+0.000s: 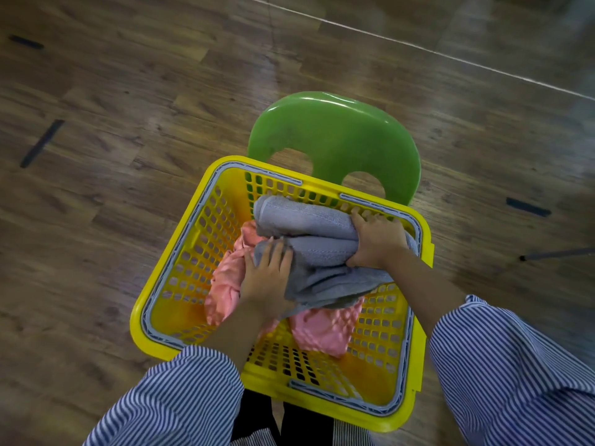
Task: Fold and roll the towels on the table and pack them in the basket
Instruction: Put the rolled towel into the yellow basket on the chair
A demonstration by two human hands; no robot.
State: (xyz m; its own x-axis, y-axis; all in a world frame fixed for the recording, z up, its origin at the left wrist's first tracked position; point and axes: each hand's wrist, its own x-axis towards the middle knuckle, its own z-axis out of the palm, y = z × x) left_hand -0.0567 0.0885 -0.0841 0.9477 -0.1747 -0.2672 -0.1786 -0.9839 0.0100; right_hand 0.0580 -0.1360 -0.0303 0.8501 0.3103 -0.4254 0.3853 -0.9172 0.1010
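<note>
Yellow plastic, latticed with holes, makes up the one basket [167, 268] in view; it has a grey band running inside its rim and sits on a green chair [338, 136] whose backrest rises past the far edge. Two kinds of cloth lie inside: grey towel [322, 249] in rolled bundles, seemingly two, though the folds run together and they might be a single piece, and pink towel [322, 329] beneath, showing at two places, left of the grey and at the near side.

The grey towel lies toward the far right of the basket, on top of the pink towel and reaching close to the right wall. The left part of the basket floor and the near right corner are bare, and the near wall stands apart from the cloth.

The left hand [267, 275] reaches in from the near side, palm down, its fingers [273, 252] fairly straight and spread, pressing on the left end of the grey towel where it meets the pink. The right hand [376, 239] comes in over the right rim, its fingers curled over the top of the grey towel and the thumb tucked under, gripping it. Both forearms are bare below blue-and-white striped sleeves [515, 365]. Wooden floor [128, 91] surrounds the chair, with dark tape marks on it.
</note>
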